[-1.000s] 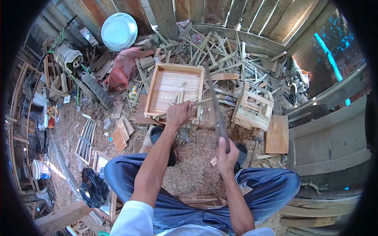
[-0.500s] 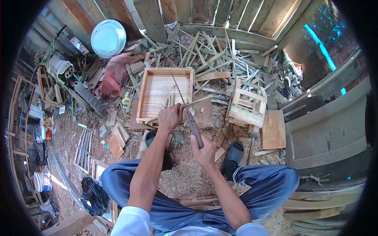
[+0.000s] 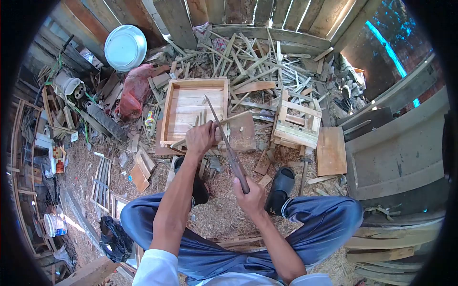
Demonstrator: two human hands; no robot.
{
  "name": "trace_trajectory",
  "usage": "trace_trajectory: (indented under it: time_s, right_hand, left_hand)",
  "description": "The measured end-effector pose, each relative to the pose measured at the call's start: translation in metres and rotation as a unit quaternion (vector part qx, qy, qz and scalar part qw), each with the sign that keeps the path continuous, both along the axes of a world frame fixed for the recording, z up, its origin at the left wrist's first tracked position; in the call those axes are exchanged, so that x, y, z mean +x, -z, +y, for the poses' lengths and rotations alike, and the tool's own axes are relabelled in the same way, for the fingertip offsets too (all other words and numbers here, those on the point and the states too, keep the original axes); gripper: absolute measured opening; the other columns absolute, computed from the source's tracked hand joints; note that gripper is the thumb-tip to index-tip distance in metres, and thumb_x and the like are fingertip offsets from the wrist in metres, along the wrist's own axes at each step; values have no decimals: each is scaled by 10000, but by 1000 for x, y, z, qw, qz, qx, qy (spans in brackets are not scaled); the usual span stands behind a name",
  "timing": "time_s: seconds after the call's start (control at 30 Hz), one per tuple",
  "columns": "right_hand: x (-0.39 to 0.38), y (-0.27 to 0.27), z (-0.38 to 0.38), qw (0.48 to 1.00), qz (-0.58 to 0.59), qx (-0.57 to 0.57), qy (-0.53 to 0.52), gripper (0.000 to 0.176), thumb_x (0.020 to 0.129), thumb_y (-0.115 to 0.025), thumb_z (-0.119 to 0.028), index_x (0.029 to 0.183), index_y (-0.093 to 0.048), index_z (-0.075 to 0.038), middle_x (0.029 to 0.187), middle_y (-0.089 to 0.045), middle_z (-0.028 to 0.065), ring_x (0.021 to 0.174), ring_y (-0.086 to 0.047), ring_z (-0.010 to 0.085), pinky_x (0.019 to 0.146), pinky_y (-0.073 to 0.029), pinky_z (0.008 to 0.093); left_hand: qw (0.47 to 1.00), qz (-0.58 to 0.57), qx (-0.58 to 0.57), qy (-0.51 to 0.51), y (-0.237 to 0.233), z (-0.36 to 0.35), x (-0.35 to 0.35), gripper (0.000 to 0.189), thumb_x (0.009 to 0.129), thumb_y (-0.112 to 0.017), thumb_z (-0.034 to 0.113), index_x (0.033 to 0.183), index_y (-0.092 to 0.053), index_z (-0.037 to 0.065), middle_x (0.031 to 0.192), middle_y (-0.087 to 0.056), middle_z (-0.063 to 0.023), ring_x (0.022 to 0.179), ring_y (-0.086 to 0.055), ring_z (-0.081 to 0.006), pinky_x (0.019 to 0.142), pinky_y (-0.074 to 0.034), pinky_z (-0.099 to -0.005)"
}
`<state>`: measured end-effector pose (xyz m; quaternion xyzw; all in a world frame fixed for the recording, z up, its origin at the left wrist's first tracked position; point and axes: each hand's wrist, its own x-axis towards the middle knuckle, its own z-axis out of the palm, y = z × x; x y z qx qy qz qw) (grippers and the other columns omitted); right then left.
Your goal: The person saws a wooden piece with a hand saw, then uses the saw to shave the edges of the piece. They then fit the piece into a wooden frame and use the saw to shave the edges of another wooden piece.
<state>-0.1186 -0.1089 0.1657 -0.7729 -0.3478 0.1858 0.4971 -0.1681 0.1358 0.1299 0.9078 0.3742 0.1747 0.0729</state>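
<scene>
My left hand (image 3: 200,138) is closed round a thin wooden strip (image 3: 236,117), which slants over the near edge of a shallow wooden box (image 3: 183,102). Between the fingers of my right hand (image 3: 249,196) is the dark handle of a handsaw (image 3: 220,126). Its narrow, tapered blade points away from me and crosses the strip just right of my left hand. The blade's teeth are too small to make out. Short wood pieces stand or lie inside the box near my left fingers.
A small wooden frame (image 3: 296,125) stands at the right beside a flat board (image 3: 331,151). Wood offcuts (image 3: 253,66) are heaped at the back. A white basin (image 3: 125,47) and a red plastic bag (image 3: 133,95) lie back left. Sawdust covers the ground between my feet.
The handsaw has been drawn back towards me, with my right hand lower and more blade showing beyond the strip. My left hand keeps its grip. The whole view has shifted slightly.
</scene>
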Motion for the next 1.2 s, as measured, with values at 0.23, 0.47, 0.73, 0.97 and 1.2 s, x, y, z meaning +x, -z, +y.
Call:
trace_trajectory:
  time_s: [0.23,0.47,0.73,0.97,1.2]
  right_hand:
    - [-1,-32,4,1000,6,2,-10,284,884,-663,-244,741,-590,-10,524,-496,172,441,-524,310,454,-398,388]
    - [18,-39,-4,996,76,14,41,313,927,-615,-235,752,-604,24,516,-488,72,460,-467,108,442,-352,319]
    - [20,-25,54,998,31,41,34,303,909,-638,-273,764,-617,-8,506,-488,112,436,-506,202,449,-386,372]
    - [10,-3,72,999,-16,41,8,295,898,-639,-268,764,-617,-6,515,-503,157,452,-535,303,474,-403,399]
    - [-8,-14,-7,998,45,-34,-27,232,889,-636,-245,855,-654,-16,597,-582,198,541,-626,362,492,-456,429]
  left_hand:
    - [1000,-13,-19,6,5,-4,-7,289,956,-500,319,801,-609,101,618,-611,-179,560,-608,-392,504,-460,-500]
    - [1000,-19,-11,1,9,-1,-5,316,967,-488,349,798,-620,117,607,-613,-151,546,-610,-365,487,-458,-478]
    - [1000,-14,-24,-6,7,-4,-5,278,958,-488,328,834,-638,130,592,-600,-164,540,-606,-372,490,-458,-489]
    - [1000,-18,-14,-4,6,-3,-6,334,964,-493,343,757,-593,101,577,-597,-152,533,-610,-363,476,-464,-474]
    - [999,-26,-32,1,4,-4,-5,279,945,-507,324,804,-614,108,591,-602,-169,546,-612,-375,492,-465,-486]
